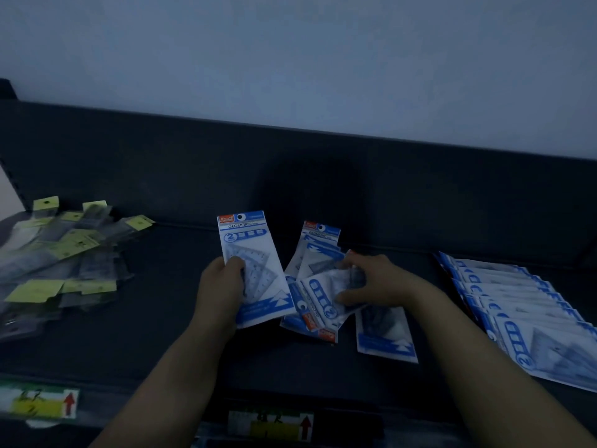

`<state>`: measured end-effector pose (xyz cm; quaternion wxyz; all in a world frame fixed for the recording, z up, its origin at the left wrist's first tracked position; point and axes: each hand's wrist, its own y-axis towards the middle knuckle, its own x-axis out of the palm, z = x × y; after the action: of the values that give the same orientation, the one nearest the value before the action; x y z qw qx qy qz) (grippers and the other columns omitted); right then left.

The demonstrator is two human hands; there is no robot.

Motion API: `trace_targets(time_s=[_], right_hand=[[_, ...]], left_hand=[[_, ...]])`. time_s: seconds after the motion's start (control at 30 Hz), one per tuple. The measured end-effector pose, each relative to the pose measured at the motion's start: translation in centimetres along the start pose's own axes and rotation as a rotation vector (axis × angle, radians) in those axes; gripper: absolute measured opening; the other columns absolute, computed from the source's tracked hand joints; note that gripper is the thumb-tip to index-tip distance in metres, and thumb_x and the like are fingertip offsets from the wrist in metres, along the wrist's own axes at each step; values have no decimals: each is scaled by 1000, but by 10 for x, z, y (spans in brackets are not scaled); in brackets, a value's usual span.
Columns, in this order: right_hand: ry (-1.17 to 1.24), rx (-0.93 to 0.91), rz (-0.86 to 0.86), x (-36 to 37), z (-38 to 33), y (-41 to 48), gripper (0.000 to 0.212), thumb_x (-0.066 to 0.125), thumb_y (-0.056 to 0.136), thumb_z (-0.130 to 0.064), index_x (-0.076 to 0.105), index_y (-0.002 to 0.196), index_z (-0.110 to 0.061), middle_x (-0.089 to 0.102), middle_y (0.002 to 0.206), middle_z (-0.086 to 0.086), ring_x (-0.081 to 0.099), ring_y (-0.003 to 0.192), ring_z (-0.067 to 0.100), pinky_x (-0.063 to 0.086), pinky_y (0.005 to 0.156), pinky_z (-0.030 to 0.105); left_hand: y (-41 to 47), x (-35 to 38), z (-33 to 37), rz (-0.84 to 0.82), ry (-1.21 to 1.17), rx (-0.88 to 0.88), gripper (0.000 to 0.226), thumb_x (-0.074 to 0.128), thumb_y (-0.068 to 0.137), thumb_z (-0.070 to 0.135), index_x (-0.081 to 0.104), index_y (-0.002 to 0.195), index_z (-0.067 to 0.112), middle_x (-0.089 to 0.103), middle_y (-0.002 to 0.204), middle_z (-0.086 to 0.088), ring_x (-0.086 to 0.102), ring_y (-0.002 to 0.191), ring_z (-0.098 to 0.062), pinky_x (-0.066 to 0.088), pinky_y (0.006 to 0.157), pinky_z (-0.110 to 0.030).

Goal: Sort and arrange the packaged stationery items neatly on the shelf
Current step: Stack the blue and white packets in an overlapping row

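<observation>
Well left of the left hand point(223, 286): messy pile of yellow-tagged packets point(61, 253) on the dark shelf point(168, 324), clear sleeves overlapping at all angles, unsorted. Neither hand touches it. Fingers of the left hand curl round the lower left edge of a blue GEOMETRIC pack point(250, 253), thumb on its front. The pack is lifted off the shelf, upright, header up.

Between the two hands: loose heap point(307, 323) of the same blue-white packs, crossed over each other, some turned header-down. The right hand point(368, 282) reaches into it from above, fingers curled over and thumb beneath a crumpled top pack point(323, 294), pinching it. Whether that one is clear of the heap I cannot tell. Just under the right wrist a single pack point(384, 334) lies flat, apart from the heap.

Well right of the right hand: fanned row point(517, 305) of matching packs, evenly overlapped, looks already arranged. The shelf's front edge below both forearms carries price labels point(271, 426), blurred.

Step, as I judge it: gathering loose blue packs into the left hand, mid-task. The row on the right looks done; the heap and yellow pile remain. The next move calls for turning the pinched pack header-up and squaring it against the held one, minding that the slick sleeves don't slide.
</observation>
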<state>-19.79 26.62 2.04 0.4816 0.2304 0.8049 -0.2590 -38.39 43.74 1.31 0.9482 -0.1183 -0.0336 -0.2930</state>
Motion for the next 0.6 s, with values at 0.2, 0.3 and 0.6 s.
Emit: trace_targets(time_s=[0.2, 0.3, 0.6], right_hand=[[422, 53, 279, -5, -4, -16, 24, 62, 89, -35, 64, 82, -13, 67, 80, 6, 60, 68, 15, 44, 59, 28], [790, 117, 418, -4, -16, -25, 23, 53, 96, -26, 67, 87, -10, 71, 86, 8, 66, 71, 17, 49, 64, 29], [816, 55, 342, 18, -52, -29, 22, 56, 94, -26, 71, 96, -10, 72, 93, 5, 68, 87, 22, 54, 78, 38]], left_hand=[[-4, 3, -2, -11, 51, 61, 16, 42, 96, 13, 57, 92, 13, 66, 89, -10, 66, 74, -23, 50, 54, -29], [-2, 10, -9, -56, 107, 109, 22, 41, 98, 16, 57, 113, 13, 67, 104, -9, 68, 88, -24, 55, 63, -33], [-20, 37, -14, -319, 152, 248, 13, 66, 88, 6, 68, 98, 14, 75, 89, -1, 72, 77, -10, 54, 60, -19]])
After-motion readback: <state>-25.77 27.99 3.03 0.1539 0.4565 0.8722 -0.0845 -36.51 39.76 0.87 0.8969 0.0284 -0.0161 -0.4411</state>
